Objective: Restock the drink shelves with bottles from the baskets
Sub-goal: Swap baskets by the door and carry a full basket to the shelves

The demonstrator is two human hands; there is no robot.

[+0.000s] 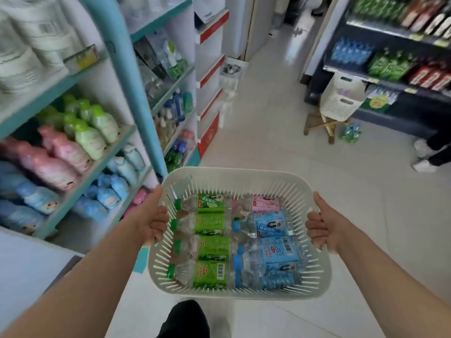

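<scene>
Pretty standard shop aisle here: a pale tiled floor (268,147) is seen running away to the far end. On the left, a teal-framed shelf unit (144,93) is stocked with pink plastic bottles (58,152), green-capped ones (92,132) above them and blue ones (36,198) below. On the far right, dark drink shelves (390,78) are lined with blue, green and red bottles, all blurred. A second white basket (341,98) is perched on a wooden stool (319,125) right in front of those shelves, and a pack of green bottles (351,134) is left on the floor just beside the stool. Somebody's white shoes (422,154) are caught at the right edge.

The white slotted basket (234,173) is held out near and centre, above the floor. Its left rim is clenched by the left grip (156,225), fingers curled over the edge; its right rim is clenched the same way by the right grip (319,230). Between the two, bottles are laid on their sides: four green-labelled bottles (211,250) are stacked in a column next to the left grip, blue-labelled bottles (271,259) are piled nearer the right grip, and one pink-labelled bottle (266,203) is tucked into the far right corner.
</scene>
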